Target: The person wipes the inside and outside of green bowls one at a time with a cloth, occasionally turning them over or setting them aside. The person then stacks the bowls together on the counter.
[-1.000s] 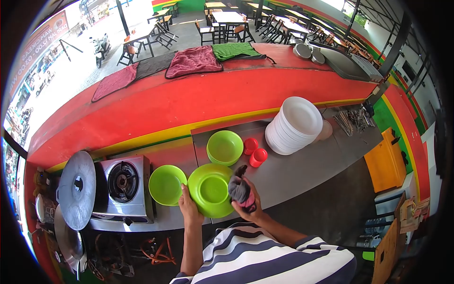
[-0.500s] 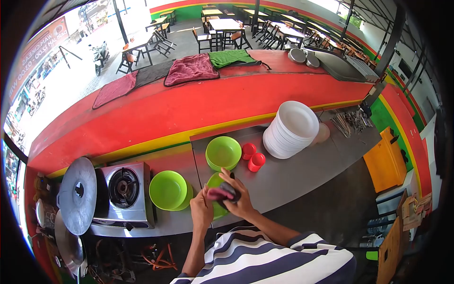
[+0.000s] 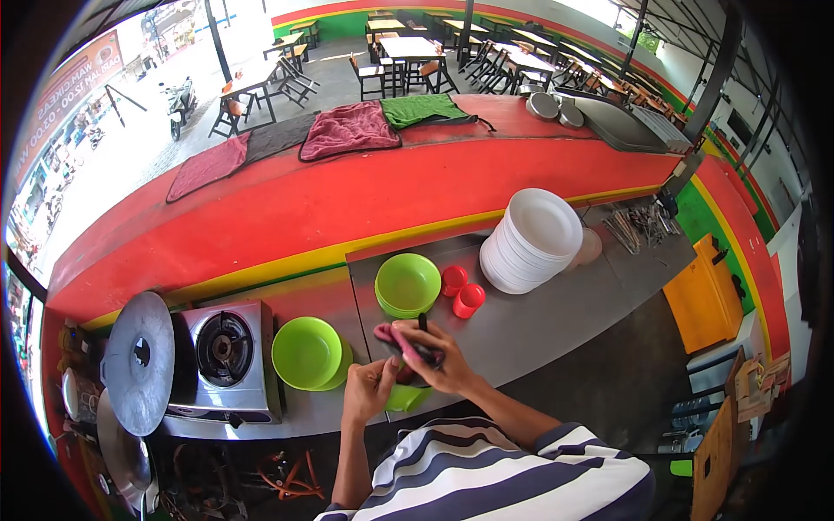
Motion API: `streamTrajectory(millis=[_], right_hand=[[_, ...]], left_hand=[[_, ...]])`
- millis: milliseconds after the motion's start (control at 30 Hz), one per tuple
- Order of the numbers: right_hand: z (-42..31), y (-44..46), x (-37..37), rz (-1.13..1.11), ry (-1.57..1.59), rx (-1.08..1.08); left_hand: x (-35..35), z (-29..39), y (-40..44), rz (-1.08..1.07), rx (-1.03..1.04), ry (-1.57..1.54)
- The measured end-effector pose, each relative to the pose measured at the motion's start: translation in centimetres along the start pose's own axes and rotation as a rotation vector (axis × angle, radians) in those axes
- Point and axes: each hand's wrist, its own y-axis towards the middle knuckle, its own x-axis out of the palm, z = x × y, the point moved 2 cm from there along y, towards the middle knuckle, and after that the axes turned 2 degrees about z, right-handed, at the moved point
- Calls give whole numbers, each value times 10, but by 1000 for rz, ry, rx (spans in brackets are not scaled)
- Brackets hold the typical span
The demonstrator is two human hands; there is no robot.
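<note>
My right hand [image 3: 448, 363] is wrapped round a pink and dark cloth [image 3: 408, 340], which bunches between the fingers. Close beside it, my left hand [image 3: 368, 391] is curled closed, thumb up, against a dark item under the cloth; what it grips is too hidden to name. Below both hands a green bowl [image 3: 408, 399] shows only in part. Just beyond them, more green bowls [image 3: 408, 282] are stacked on the metal counter [image 3: 521, 334]. To the left stands another pair of nested green bowls [image 3: 306, 352].
Two red cups [image 3: 469, 300] stand beside a tall stack of white plates [image 3: 532, 239]. Loose cutlery [image 3: 643, 227] lies at the counter's right end. A gas stove [image 3: 224, 347] and a large metal lid [image 3: 139, 365] are at left. Cloths [image 3: 352, 130] drape over the red ledge.
The cloth has shifted and turned in my right hand, its pink end now pointing up and left. My left hand has moved slightly down. The green bowl below is more covered.
</note>
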Motion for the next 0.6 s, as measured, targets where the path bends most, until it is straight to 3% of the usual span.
streamTrajectory(millis=[100,200,233,333,500,600], right_hand=[[33,-8,6,129,604,469],[40,-11,10,475,692,483],[57,-24,13,535,649,618],[70,-40,34,881,913,812],[63,-46,33,943,1115,876],[69,-42,12,775,1091,857]], left_hand=[[-5,8,1,76,-28,-137],[-2,-2,2,277,-24,-379],[3,-5,2,374,-31,-473],[30,-27,1,646,-79,-703],[44,-10,5,802,-278,-959],[41,-55,1,548,-370,-957]])
